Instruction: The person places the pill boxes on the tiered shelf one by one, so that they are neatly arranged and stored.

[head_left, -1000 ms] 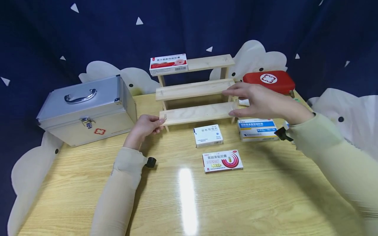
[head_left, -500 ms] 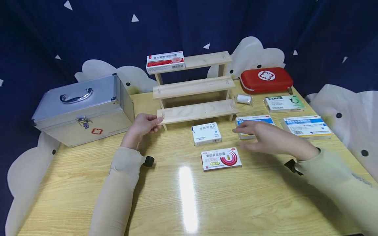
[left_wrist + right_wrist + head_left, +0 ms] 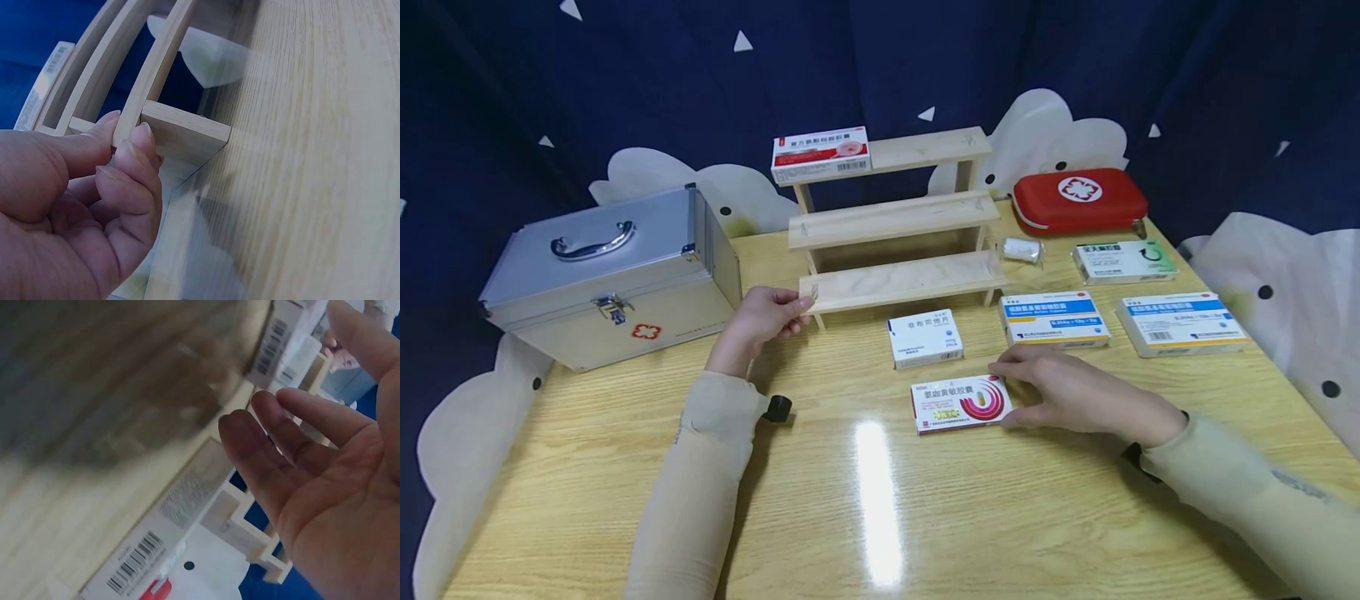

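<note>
1. While the left hand (image 3: 763,321) pinches the left end of the lowest shelf of the wooden rack (image 3: 902,282) between thumb and fingers, the right hand (image 3: 1067,390) is at the right end of the pink-ringed carton (image 3: 958,403).
2. The right hand's thumb and fingers are apart, one to each side of that end – whether they touch the carton, I cannot tell.
3. The pink-ringed carton lies flat on the table (image 3: 805,500), to the right of the left hand and nearer the person.
4. Between the two hands, just beyond that carton, lies a plain white carton (image 3: 925,337).
5. Just beyond the right hand lies a blue-striped carton (image 3: 1054,318); a second blue-banded carton (image 3: 1183,323) is farther to its right.
6. Beyond these are a green-and-white carton (image 3: 1125,262), a white roll (image 3: 1022,249) and a red case (image 3: 1078,200).
7. Left of the left hand stands a metal case (image 3: 610,275); above and beyond that hand, a red-and-white carton (image 3: 822,155) rests on the top shelf.
</note>
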The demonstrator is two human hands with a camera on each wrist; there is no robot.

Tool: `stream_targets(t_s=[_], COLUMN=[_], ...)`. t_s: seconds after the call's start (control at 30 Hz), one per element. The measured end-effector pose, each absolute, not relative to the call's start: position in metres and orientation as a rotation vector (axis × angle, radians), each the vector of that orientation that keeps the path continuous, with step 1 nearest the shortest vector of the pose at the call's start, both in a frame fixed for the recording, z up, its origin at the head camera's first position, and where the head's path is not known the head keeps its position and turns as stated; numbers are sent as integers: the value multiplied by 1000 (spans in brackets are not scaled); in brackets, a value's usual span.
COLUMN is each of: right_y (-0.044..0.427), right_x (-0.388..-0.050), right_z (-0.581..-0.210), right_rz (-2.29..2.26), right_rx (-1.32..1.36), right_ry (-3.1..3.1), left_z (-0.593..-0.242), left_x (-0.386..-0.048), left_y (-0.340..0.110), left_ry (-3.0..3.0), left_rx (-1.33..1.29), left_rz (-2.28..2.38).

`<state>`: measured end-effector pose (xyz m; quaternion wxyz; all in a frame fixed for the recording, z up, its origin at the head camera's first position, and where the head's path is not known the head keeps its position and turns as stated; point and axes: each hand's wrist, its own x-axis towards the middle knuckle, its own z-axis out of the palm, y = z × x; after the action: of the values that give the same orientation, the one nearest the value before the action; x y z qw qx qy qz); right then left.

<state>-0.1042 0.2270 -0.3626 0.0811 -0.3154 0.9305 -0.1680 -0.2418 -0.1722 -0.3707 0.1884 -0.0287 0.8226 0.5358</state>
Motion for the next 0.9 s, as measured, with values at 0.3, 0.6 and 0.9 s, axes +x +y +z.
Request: stream_targets(t_s=[0.3,0.6,0.9], right_y=[223,222,222], right_x=[-103,-104,-106], right_z=[-370,-371,-373], right_rz=[-431,-425,-431], right_rx=[-925,-964,-978], right_ry=[2809,2829,2840], left_z=[-370,-371,-369], left_x=[-242,-242,-241], left_y=[-172,-172,-171], left_ry=[2311,2325,2320], left_rx=[-89,-100,-89], left_rz=[1517,1497,1491])
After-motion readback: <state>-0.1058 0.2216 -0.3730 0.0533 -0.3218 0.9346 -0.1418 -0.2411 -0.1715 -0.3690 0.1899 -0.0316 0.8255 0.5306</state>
